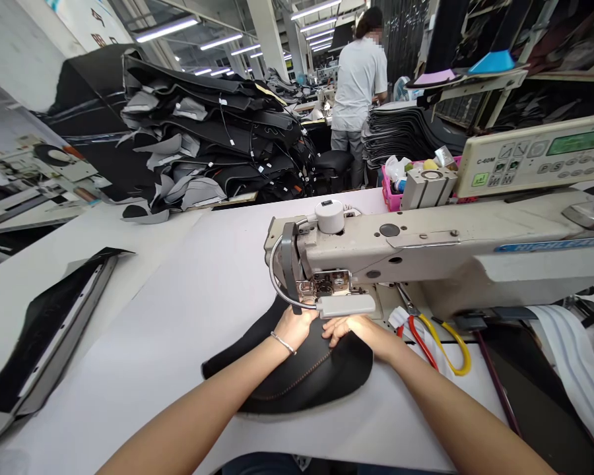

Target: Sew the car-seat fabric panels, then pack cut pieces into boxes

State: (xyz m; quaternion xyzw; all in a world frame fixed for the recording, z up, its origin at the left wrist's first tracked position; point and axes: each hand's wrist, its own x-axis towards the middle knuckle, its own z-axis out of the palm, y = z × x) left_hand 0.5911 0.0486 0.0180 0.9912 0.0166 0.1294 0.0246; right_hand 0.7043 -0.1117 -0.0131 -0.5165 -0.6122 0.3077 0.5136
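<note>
While the white desk (178,290) spans the lower frame, a sewing machine (426,227) fills centre right; at lower centre lies black stitched material (304,386), the right hand (349,328) resting there, fingers parted, the left hand (295,328) touching it, grip unclear.

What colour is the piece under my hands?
The piece is black with orange-brown stitching, shown in the head view.

Pink bskt (389,196); co-worker (359,86) stdg farther bk.

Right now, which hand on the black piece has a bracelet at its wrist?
The left hand: a silvery bracelet circles its wrist, while the right hand shows a bare wrist.
</note>
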